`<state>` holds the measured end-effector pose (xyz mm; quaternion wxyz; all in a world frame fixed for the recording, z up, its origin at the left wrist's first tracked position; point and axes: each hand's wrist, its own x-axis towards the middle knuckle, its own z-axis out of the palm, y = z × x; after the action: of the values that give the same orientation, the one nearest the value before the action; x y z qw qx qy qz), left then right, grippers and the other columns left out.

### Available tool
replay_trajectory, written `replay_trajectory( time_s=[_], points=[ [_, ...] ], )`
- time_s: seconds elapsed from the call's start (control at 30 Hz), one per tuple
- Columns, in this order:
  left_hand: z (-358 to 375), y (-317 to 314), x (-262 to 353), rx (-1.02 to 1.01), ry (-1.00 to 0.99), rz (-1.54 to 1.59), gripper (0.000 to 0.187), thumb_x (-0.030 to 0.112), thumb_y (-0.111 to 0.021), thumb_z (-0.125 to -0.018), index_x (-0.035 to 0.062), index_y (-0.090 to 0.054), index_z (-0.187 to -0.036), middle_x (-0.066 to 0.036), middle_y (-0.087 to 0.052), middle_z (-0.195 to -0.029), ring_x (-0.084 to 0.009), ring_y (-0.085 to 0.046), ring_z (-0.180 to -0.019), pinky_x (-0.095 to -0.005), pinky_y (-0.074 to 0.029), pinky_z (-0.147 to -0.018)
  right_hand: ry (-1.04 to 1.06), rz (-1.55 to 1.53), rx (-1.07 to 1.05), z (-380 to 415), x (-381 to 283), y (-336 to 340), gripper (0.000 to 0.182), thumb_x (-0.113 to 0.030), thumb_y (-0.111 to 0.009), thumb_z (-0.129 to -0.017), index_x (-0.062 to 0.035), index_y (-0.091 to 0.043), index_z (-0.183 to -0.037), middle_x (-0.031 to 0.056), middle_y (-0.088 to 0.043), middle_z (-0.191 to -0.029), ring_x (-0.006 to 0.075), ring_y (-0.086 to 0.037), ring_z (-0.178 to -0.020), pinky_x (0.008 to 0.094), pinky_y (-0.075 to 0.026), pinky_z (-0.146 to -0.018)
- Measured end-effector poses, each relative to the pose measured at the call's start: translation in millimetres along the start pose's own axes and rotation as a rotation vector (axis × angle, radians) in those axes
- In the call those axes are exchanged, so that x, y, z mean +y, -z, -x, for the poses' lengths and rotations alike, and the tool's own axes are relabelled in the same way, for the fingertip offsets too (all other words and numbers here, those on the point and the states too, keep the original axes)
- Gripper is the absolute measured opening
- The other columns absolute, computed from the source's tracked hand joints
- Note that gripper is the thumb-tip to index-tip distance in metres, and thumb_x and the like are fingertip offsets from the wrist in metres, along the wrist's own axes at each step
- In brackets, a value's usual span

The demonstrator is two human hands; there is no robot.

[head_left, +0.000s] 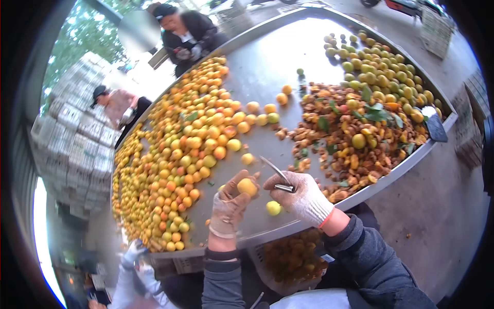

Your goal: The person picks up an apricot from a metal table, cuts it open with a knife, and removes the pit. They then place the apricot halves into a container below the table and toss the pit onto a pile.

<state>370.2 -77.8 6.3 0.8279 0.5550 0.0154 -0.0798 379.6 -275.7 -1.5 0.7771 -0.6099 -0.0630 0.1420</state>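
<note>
My left hand [230, 204], in a soiled glove, holds a yellow-orange fruit [247, 187] between thumb and fingers. To its right, my right hand [298, 195], in a white glove with an orange cuff edge, is closed around a knife [275, 169] whose blade points up and to the left. The blade and the fruit are apart. A loose fruit [247, 158] lies on the metal table [257, 77] just beyond my hands, and a green-yellow one [273, 208] rests between them, nearer the table's edge.
Many orange and yellow fruits [180, 154] spread over the table's left. A pile of cut pieces [355, 144] and greener fruits [386, 72] lies at right. A crate of pieces [293, 257] stands below the edge. Several people are around the table; stacked crates [77, 134] stand left.
</note>
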Motion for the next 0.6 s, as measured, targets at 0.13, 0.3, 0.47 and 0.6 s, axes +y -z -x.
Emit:
replay_trajectory(
  time_s=[0.13, 0.3, 0.47, 0.6],
  points=[
    [32, 42, -16, -0.061, -0.092, 0.289, 0.056, 0.023, -0.077, -0.081, -0.0001, -0.055, -0.127, -0.012, -0.065, -0.110, -0.0235, -0.062, -0.106, -0.0343, -0.054, -0.088, 0.154, 0.343, -0.147, 0, 16, -37, 0.015, -0.008, -0.062, -0.083, -0.0046, -0.069, -0.095, 0.0035, -0.066, -0.078, 0.0084, -0.060, -0.073, 0.0250, -0.050, -0.068],
    [38, 68, -27, -0.074, -0.144, 0.464, 0.049, 0.032, -0.069, -0.088, 0.0015, -0.056, -0.124, -0.011, -0.061, -0.117, -0.0214, -0.058, -0.110, -0.0339, -0.051, -0.090, 0.120, 0.429, -0.287, 2, 20, -68, 0.015, -0.008, -0.062, -0.080, -0.0049, -0.068, -0.093, 0.0077, -0.066, -0.078, 0.0140, -0.061, -0.072, 0.0289, -0.050, -0.071],
    [41, 48, -9, 0.089, -0.098, 0.532, 0.043, 0.026, -0.064, -0.092, 0.0012, -0.055, -0.126, -0.012, -0.059, -0.121, -0.0210, -0.057, -0.111, -0.0316, -0.049, -0.092, 0.087, 0.561, -0.224, -2, 21, -83, 0.015, -0.009, -0.061, -0.081, -0.0043, -0.068, -0.093, 0.0105, -0.066, -0.080, 0.0164, -0.062, -0.071, 0.0307, -0.050, -0.070],
    [41, 55, -5, 0.105, -0.160, 0.414, 0.039, 0.015, -0.058, -0.093, 0.0012, -0.053, -0.129, -0.016, -0.059, -0.119, -0.0229, -0.057, -0.110, -0.0307, -0.049, -0.091, 0.105, 0.496, -0.221, -5, 22, -86, 0.016, -0.009, -0.062, -0.080, -0.0038, -0.068, -0.094, 0.0116, -0.066, -0.079, 0.0185, -0.064, -0.073, 0.0314, -0.051, -0.070]
  ],
)
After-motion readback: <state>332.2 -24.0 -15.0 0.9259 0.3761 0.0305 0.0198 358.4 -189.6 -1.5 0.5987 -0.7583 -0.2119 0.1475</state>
